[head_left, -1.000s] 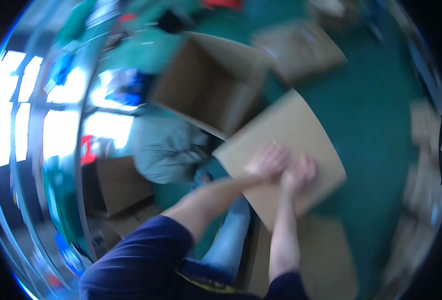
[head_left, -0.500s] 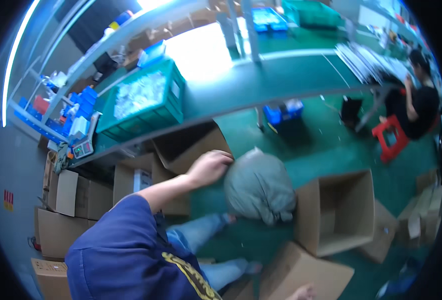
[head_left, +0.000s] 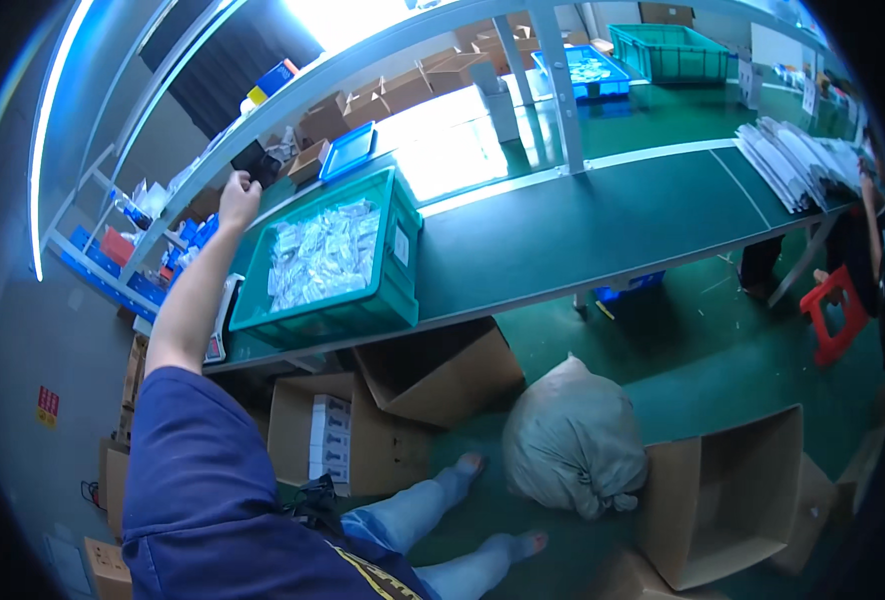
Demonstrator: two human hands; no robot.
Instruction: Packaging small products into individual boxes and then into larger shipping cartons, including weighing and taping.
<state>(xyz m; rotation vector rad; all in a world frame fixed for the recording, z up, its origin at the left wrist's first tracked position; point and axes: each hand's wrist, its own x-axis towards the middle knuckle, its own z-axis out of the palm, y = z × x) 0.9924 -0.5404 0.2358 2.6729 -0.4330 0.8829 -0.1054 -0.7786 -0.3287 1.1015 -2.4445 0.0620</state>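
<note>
My left hand (head_left: 240,202) is raised over the back left corner of a green plastic crate (head_left: 403,300), its fingers curled in. Whether anything is inside those fingers cannot be made out. Many small clear plastic packets (head_left: 323,255) fill the crate, which stands on the green-topped workbench (head_left: 583,210). Beyond the hand, close to its fingers, lies a blue tray (head_left: 348,152) beside a small cardboard box. Part of a scale (head_left: 219,345) shows between my forearm and the crate. My right hand is out of view.
On the floor stand a tied grey-green sack (head_left: 573,440), an open carton (head_left: 728,500) and a carton with white boxes (head_left: 330,440) under the bench. A metal shelf frame (head_left: 558,85) rises from the bench. At far right a person sits by a red stool (head_left: 835,315).
My left hand has moved from beside the sack, up and left over the bench. My right hand, at the lower edge before, has left the view. The view has shifted.
</note>
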